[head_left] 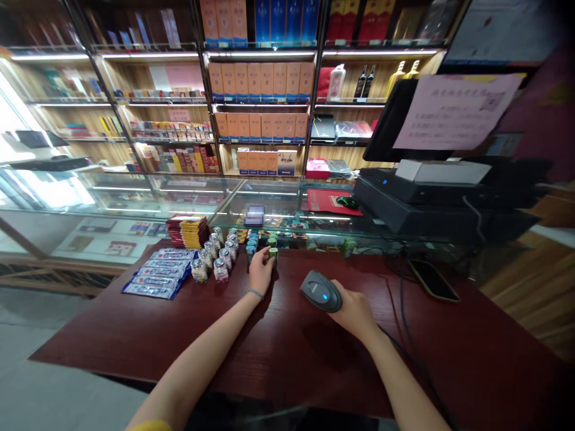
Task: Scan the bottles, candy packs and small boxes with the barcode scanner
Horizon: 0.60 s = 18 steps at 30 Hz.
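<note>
My right hand (357, 308) is wrapped round a dark grey barcode scanner (320, 291), raised over the table with its blue light on. Farther forward and to the left, my left hand (260, 274) has its fingers closed about the nearest small green canister (274, 254) of a short row. Beside that row stands a row of small blue canisters (252, 244), partly hidden by the hand. Left of these are two rows of clear jars with silvery lids (221, 269). Blue-and-white packets (159, 272) lie overlapped at the far left, before a stack of red and yellow packets (191, 232).
The dark red table (278, 353) meets a glass display counter (287, 209) at the back. On the right are a phone (433, 279), the scanner's cable and a cash register with a monitor (386, 126). A mouse (347, 202) lies on a red mat. Stocked shelves line the wall.
</note>
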Each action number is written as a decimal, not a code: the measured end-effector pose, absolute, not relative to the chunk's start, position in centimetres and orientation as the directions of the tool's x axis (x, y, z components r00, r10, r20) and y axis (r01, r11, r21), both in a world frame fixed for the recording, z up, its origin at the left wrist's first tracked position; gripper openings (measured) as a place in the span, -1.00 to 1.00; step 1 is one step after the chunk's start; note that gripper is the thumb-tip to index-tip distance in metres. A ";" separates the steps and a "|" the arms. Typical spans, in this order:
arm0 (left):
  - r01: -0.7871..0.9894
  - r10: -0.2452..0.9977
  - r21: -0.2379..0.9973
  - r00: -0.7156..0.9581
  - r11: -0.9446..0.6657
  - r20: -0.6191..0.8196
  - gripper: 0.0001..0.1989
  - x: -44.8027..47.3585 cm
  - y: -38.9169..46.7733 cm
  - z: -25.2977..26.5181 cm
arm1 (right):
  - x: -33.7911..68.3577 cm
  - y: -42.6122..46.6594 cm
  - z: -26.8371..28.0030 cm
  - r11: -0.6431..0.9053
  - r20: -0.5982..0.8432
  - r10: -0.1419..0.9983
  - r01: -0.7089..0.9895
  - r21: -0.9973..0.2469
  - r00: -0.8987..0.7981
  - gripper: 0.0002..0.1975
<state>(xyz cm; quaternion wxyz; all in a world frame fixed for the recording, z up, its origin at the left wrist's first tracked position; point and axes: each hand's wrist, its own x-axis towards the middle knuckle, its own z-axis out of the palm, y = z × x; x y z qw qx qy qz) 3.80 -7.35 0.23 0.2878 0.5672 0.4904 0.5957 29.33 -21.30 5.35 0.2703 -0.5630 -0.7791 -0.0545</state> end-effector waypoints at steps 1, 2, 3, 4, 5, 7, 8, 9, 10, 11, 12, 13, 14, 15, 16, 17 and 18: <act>0.261 0.890 0.891 -0.174 -0.371 0.421 -0.64 3.8 -7.2 0.2 | 29.4 -21.3 5.4 0.362 0.484 0.847 0.904 -0.226 -0.219 -0.71; 0.295 0.885 0.875 -0.154 -0.383 0.439 -0.64 3.8 -7.1 0.1 | 29.4 -21.3 5.4 0.364 0.486 0.846 0.903 -0.229 -0.219 -0.71; 0.321 0.881 0.862 -0.138 -0.392 0.452 -0.64 3.7 -7.0 0.0 | 29.4 -21.3 5.4 0.366 0.488 0.845 0.902 -0.228 -0.219 -0.70; 0.345 0.878 0.851 -0.130 -0.396 0.461 -0.64 3.7 -6.8 -0.1 | 29.4 -21.3 5.5 0.365 0.490 0.844 0.903 -0.227 -0.218 -0.70; 0.364 0.874 0.842 -0.127 -0.399 0.469 -0.64 3.7 -6.5 -0.2 | 29.4 -21.3 5.5 0.366 0.491 0.843 0.903 -0.224 -0.220 -0.70; 0.384 0.867 0.833 -0.138 -0.398 0.478 -0.63 3.8 -6.0 -0.4 | 29.3 -21.3 5.5 0.365 0.489 0.843 0.905 -0.218 -0.222 -0.69; 0.384 0.866 0.834 -0.145 -0.397 0.479 -0.62 3.9 -5.7 -0.5 | 29.3 -21.4 5.5 0.363 0.488 0.844 0.907 -0.214 -0.223 -0.69; 0.376 0.867 0.839 -0.152 -0.394 0.475 -0.60 4.0 -5.5 -0.5 | 29.3 -21.4 5.5 0.359 0.486 0.845 0.909 -0.211 -0.221 -0.69; 0.361 0.870 0.848 -0.160 -0.388 0.466 -0.59 4.1 -5.3 -0.5 | 29.3 -21.4 5.5 0.355 0.485 0.847 0.911 -0.210 -0.218 -0.70; 0.341 0.875 0.860 -0.167 -0.380 0.453 -0.56 4.2 -5.2 -0.4 | 29.2 -21.4 5.6 0.350 0.484 0.849 0.913 -0.211 -0.214 -0.70; 0.315 0.882 0.873 -0.172 -0.372 0.438 -0.53 4.3 -5.2 -0.3 | 29.2 -21.5 5.6 0.345 0.481 0.851 0.914 -0.213 -0.209 -0.70; 0.281 0.890 0.888 -0.176 -0.364 0.420 -0.49 4.4 -5.2 -0.1 | 29.1 -21.5 5.7 0.343 0.478 0.854 0.914 -0.216 -0.207 -0.69; 0.239 0.900 0.904 -0.178 -0.353 0.399 -0.45 4.4 -5.2 0.0 | 29.1 -21.5 5.7 0.342 0.474 0.856 0.914 -0.220 -0.206 -0.69; 0.194 0.910 0.920 -0.180 -0.340 0.374 -0.41 4.5 -5.3 0.2 | 29.1 -21.5 5.8 0.341 0.469 0.859 0.913 -0.223 -0.206 -0.68; 0.147 0.921 0.935 -0.180 -0.323 0.346 -0.37 4.5 -5.3 0.4 | 29.1 -21.5 5.8 0.340 0.464 0.862 0.913 -0.225 -0.207 -0.67; 0.099 0.931 0.948 -0.180 -0.302 0.316 -0.35 4.5 -5.4 0.5 | 29.1 -21.5 5.9 0.338 0.457 0.865 0.913 -0.227 -0.207 -0.66; 0.056 0.941 0.958 -0.180 -0.282 0.287 -0.34 4.5 -5.4 0.5 | 29.1 -21.5 5.9 0.338 0.451 0.868 0.913 -0.228 -0.209 -0.65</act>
